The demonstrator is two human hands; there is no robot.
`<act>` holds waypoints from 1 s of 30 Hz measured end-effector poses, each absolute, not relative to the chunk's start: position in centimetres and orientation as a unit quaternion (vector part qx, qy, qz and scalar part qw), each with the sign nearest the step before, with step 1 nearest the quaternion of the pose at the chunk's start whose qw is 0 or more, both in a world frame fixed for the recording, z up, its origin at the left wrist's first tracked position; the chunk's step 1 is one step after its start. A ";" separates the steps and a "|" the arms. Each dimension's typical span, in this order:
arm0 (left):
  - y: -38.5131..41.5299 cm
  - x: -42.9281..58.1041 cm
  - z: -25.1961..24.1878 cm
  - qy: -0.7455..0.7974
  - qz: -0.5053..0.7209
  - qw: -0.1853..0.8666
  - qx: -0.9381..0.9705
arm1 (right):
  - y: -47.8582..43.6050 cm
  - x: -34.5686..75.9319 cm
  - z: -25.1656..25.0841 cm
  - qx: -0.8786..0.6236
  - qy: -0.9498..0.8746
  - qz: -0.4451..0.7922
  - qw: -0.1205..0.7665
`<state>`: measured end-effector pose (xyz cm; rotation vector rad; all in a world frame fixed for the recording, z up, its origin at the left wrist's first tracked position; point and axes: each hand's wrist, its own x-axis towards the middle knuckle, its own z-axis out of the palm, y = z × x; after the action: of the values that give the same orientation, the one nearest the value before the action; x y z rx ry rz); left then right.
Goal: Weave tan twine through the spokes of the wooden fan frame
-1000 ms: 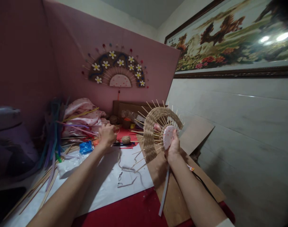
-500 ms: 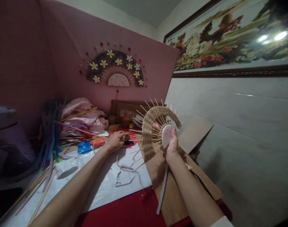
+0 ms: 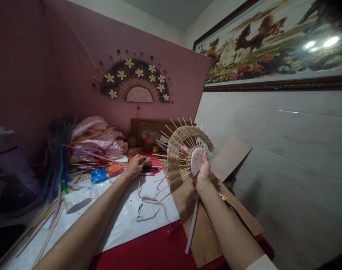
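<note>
In my right hand (image 3: 204,175) is a woven fan (image 3: 175,157), held by its padded pink-and-white half-round base (image 3: 197,161). Brown cord is woven in a broad arc through its thin sticks, whose bare ends poke out all round. My left hand (image 3: 135,167) reaches over the far part of the table, fingers closed on a small tan ball of twine (image 3: 147,162). Just below that ball lies a dark blue pen-like item (image 3: 150,170). Loose bits of cord (image 3: 148,217) are scattered on the white paper (image 3: 126,225) between my arms.
Pink dotted cloth (image 3: 96,137), blue (image 3: 99,175) and orange (image 3: 116,170) packets, and long sticks (image 3: 51,232) crowd the left side. A cardboard sheet (image 3: 204,240) lies under the fan. A flower-decorated fan (image 3: 135,80) is on the pink board behind.
The twine ball has shifted slightly up and left with my left hand, uncovering more of the blue item. My right hand and the fan stay nearly still; the view drifts slightly.
</note>
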<state>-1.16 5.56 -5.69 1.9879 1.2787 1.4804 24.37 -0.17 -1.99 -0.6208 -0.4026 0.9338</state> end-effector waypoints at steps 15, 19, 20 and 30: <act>4.9 -1.0 -5.6 0.399 0.390 0.121 0.821 | 0.1 24.4 -1.9 -0.302 -0.184 0.431 0.830; 4.9 -0.8 -5.6 0.401 0.401 0.116 0.816 | 0.1 24.4 -2.0 -0.297 -0.189 0.437 0.828; 4.9 -0.7 -5.5 0.395 0.410 0.117 0.814 | 0.1 24.4 -2.1 -0.295 -0.192 0.444 0.824; 5.6 -1.0 -6.1 0.394 0.447 0.127 0.793 | -0.2 24.2 -2.1 -0.304 -0.188 0.441 0.823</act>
<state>-1.02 5.63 -6.09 2.3071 1.1479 1.3023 24.16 -0.19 -2.12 -0.6457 -0.3995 0.9379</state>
